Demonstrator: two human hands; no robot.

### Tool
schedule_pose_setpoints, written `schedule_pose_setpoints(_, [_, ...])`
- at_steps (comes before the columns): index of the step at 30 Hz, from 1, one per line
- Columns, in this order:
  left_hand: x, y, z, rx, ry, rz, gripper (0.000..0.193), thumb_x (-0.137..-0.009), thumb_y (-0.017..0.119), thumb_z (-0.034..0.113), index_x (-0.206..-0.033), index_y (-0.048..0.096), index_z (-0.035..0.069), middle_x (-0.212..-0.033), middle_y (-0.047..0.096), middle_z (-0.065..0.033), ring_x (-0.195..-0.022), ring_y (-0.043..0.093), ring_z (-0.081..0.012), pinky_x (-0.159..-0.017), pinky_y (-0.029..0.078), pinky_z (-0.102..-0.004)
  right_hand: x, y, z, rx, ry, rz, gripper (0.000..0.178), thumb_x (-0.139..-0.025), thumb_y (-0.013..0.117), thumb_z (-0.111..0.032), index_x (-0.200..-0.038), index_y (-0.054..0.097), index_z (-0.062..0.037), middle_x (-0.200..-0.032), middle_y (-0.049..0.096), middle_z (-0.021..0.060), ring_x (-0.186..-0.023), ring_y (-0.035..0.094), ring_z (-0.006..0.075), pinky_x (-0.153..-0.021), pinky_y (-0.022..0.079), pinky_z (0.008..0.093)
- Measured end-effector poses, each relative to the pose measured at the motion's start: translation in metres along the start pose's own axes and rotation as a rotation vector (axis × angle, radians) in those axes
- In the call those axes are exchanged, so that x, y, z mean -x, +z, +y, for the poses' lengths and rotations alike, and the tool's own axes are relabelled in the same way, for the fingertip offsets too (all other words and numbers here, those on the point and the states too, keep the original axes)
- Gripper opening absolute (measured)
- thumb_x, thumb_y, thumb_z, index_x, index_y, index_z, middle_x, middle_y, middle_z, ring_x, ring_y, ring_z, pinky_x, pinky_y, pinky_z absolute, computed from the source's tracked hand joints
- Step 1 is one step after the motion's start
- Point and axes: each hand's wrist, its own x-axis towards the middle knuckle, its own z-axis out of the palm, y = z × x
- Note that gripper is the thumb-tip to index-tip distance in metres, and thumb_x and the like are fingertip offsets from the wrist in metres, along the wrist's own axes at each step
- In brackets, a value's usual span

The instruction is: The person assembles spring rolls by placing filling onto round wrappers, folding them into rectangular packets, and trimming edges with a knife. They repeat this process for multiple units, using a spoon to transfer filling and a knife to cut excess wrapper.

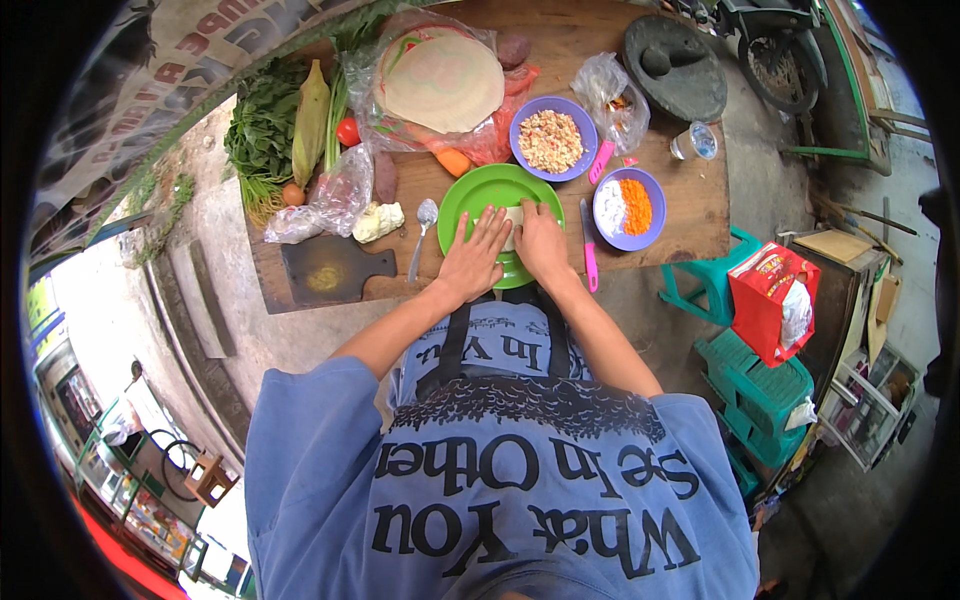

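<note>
Both my hands are over a green plate [455, 205] at the table's near edge. Between them lies a pale spring roll wrapper [515, 216], folded or rolled into a narrow piece and partly covered by my fingers. My left hand [474, 258] rests flat beside it, fingers stretched out. Bent fingers of my right hand [541, 240] press on the wrapper's right end. A pink-handled knife [589, 250] lies just right of the plate, a metal spoon [421, 235] with white powder on its left. Behind stands a purple bowl [549, 142] of crumbly pale filling.
Another purple bowl [629, 208] holds white powder and chopped orange bits. A wrapper stack [443, 82] in plastic lies behind, near leafy greens [265, 125] and corn [310, 120]. A dark cutting board [325, 272], stone mortar [690, 80] and plastic cup [694, 142] also occupy the table.
</note>
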Motion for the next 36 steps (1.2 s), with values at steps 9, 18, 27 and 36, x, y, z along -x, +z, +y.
schedule_pose_setpoints(9, [0.008, -0.021, 0.007, 0.66, -0.294, 0.045, 0.055, -0.103, 0.058, 0.021, -0.151, 0.055, -0.004, -0.15, 0.058, -0.0237, -0.137, 0.058, -0.0388, -0.115, 0.046, -0.0516, -0.015, 0.022, 0.015, -0.171, 0.12, 0.039, 0.047, -0.08, 0.073, -0.006, -0.125, 0.066, 0.0051, -0.11, 0.071, 0.029, -0.101, 0.07, 0.0464, -0.09, 0.058, 0.0515])
schedule_pose_setpoints(18, [-0.008, -0.029, -0.014, 2.004, -1.006, -0.155, 0.081, -0.113, 0.038, 0.06, -0.149, 0.047, -0.012, -0.141, 0.063, -0.0315, -0.129, 0.067, -0.0366, -0.108, 0.056, -0.0462, 0.001, 0.004, -0.007, -0.423, -0.059, -0.004, 0.027, -0.076, 0.075, -0.003, -0.102, 0.068, 0.0034, -0.098, 0.071, 0.0196, -0.089, 0.07, 0.0389, -0.079, 0.057, 0.0457])
schedule_pose_setpoints(27, [-0.009, -0.034, -0.035, 2.361, -0.912, -0.213, 0.075, -0.114, 0.033, 0.064, -0.145, 0.057, 0.0, -0.134, 0.071, -0.0123, -0.119, 0.07, -0.0249, -0.108, 0.053, -0.0471, 0.033, -0.01, -0.039, -0.04, -0.643, 0.198, 0.028, -0.073, 0.077, -0.002, -0.097, 0.065, -0.0074, -0.101, 0.063, 0.0098, -0.096, 0.064, 0.0331, -0.081, 0.052, 0.0461])
schedule_pose_setpoints(36, [-0.017, -0.052, -0.012, 2.236, -0.625, 0.109, 0.06, -0.117, 0.036, 0.053, -0.154, 0.052, 0.008, -0.143, 0.068, -0.0101, -0.125, 0.068, -0.0214, -0.105, 0.056, -0.0414, 0.039, -0.056, -0.035, -0.141, -0.615, 0.208, 0.028, -0.084, 0.078, -0.011, -0.11, 0.067, -0.0065, -0.111, 0.064, 0.0115, -0.101, 0.064, 0.0322, -0.088, 0.052, 0.0438])
